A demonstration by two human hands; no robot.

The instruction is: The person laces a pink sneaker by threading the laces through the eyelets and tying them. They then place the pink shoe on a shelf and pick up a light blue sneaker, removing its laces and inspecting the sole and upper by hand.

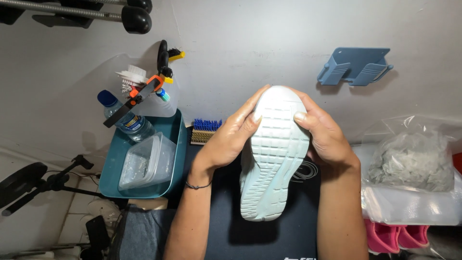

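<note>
Head view, left hand [230, 139], right hand [326, 137], upturned shoe [274, 159]

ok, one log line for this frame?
left hand: grips shoe | right hand: grips shoe | shoe: sole up | teal bin: left

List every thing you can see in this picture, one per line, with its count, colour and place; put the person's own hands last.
Pale mint rubber-soled shoe: one, sole up, centre, held by both hands.
Teal plastic tub: one, left of the shoe.
Clear plastic lidded box: one, inside the tub.
Blue-capped clear bottle: one, in the tub's far end.
Blue-bristled wooden brush: one, right of the tub.
Blue plastic wall holder: one, on the wall, upper right.
Clear plastic bag of grey stuff: one, right.
Pink shoes: a pair, lower right.
Dark mat: one, beneath the shoe.
Left hand: grips the shoe's left edge.
Right hand: grips its right edge.
</note>
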